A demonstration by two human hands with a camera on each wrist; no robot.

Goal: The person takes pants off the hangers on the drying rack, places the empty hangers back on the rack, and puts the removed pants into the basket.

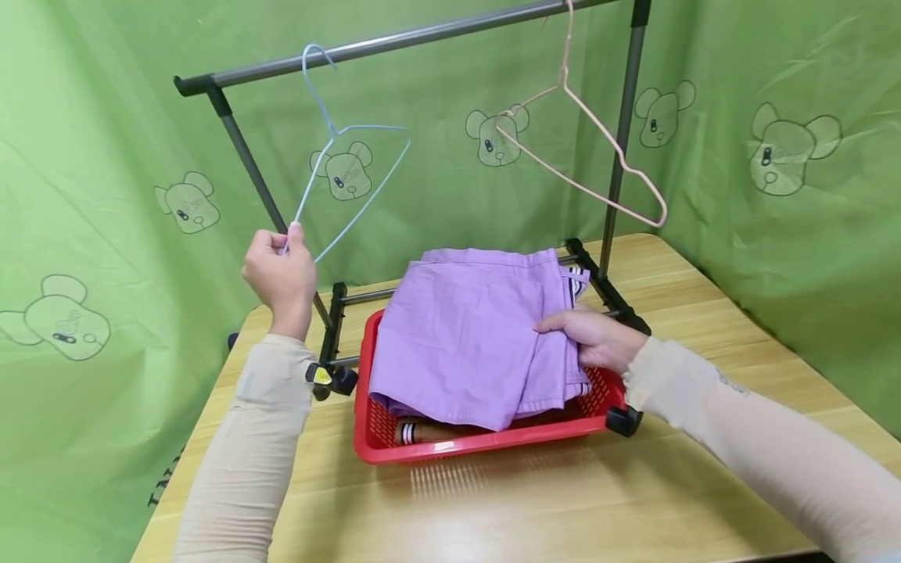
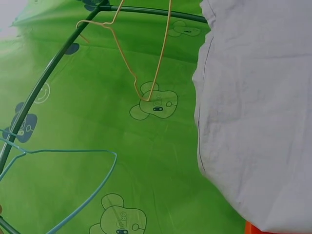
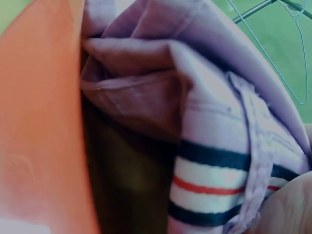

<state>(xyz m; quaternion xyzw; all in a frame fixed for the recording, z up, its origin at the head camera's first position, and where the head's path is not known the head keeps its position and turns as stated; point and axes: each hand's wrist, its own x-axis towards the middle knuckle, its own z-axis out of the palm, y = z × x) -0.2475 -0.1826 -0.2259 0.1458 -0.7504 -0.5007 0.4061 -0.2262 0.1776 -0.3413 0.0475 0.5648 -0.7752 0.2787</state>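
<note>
My left hand pinches the lower left corner of a light blue wire hanger, which tilts in front of the rack. The hook overlaps the rail; whether it hangs on it I cannot tell. Purple pants lie folded over a red basket. My right hand grips their right edge, thumb on top and the other fingers mostly hidden. In the right wrist view, a belt loop crosses a striped band on the pants. The left wrist view shows part of the blue hanger.
A metal garment rack with black feet stands behind the basket on a wooden table. A pink hanger hangs from its rail on the right. Brown striped cloth lies inside the basket. Green curtains surround the table.
</note>
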